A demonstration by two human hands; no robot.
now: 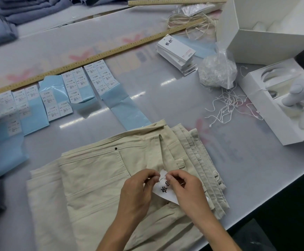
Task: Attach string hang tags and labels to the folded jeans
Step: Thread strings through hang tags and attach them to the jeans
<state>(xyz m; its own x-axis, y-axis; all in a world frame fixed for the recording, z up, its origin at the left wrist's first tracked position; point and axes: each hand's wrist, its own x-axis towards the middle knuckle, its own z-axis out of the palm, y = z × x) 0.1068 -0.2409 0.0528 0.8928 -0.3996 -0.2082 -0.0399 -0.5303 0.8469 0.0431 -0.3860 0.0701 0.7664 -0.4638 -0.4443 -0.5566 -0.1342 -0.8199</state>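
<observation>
A stack of folded beige jeans (100, 178) lies at the near edge of the tabletop (165, 98); both hands work over its waistband side; the left hand (138, 189) and the right hand (185, 187) each pinch the top of a white hang tag (165, 192) with black characters, the grip of each clenched on it; whether a string is in the fingers cannot be told. Further back lie a pile of tags (177, 53), loose strings (229, 105), a bag (217, 69), label sheets (86, 84) on blue backing, and a ruler (100, 56); white boxes (267, 29) stand at the right.
</observation>
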